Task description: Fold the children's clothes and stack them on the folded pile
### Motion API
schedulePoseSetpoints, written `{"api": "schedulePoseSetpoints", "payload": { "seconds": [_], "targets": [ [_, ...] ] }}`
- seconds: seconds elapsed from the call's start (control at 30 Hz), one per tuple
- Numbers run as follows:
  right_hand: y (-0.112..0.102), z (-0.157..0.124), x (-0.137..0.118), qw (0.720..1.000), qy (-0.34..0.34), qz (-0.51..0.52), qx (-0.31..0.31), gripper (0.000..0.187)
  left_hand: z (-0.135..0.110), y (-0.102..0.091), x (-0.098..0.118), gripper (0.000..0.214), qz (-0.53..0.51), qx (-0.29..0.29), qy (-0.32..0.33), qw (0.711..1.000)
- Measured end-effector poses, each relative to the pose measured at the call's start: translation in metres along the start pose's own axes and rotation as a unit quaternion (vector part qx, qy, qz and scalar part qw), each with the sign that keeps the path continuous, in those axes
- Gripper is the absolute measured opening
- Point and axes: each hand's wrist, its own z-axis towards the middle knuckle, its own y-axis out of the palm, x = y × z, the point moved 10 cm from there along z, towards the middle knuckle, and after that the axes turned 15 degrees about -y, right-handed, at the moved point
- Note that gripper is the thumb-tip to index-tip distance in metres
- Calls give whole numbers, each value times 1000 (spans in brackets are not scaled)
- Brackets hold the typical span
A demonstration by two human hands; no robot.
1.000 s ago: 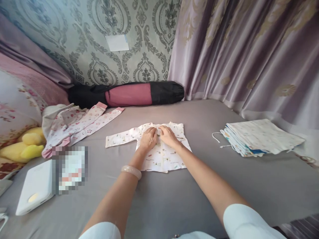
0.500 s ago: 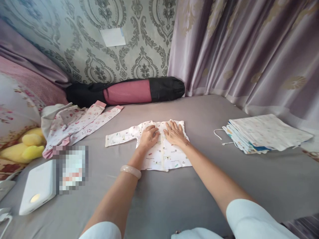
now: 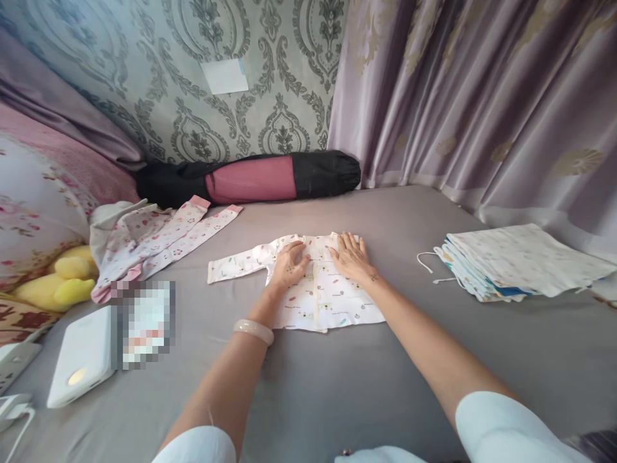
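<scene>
A small white baby shirt (image 3: 328, 302) with a scattered print lies on the grey bed sheet. One sleeve (image 3: 236, 264) stretches out to the left; on the right side no outstretched sleeve shows. My left hand (image 3: 290, 265) rests on the shirt's upper left part, its fingers loosely bent and the thumb apart. Flat on the upper right part lies my right hand (image 3: 353, 258), fingers extended toward the shoulder edge. Both hands touch the cloth from above. My right forearm covers part of the shirt's right edge.
At right lies a stack of folded printed cloths (image 3: 525, 260) with white strings. Pink-trimmed baby clothes (image 3: 159, 238) and a yellow plush toy (image 3: 72, 276) are at left, near a white power bank (image 3: 84, 357) and a blurred packet (image 3: 148, 325). A black-and-pink long bag (image 3: 250, 179) lies along the wall.
My right hand has slid a little to the right over the shirt, whose lower right corner now reaches further out. My left hand stays in place on the shirt. The view has shifted slightly.
</scene>
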Motion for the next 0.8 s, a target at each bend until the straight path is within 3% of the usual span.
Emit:
{"api": "schedulePoseSetpoints", "payload": {
  "seconds": [0.43,0.63,0.8],
  "targets": [
    [8,0,5,1000,6,4,-30,70,1,3,-3,29,30,-4,-12,999],
    [3,-1,22,999,27,-27,-8,71,-3,4,2,36,84,4,-5,996],
    [12,-3,34,998,47,-23,-19,72,-14,20,21,50,176,-72,22,982]
  ]
}}
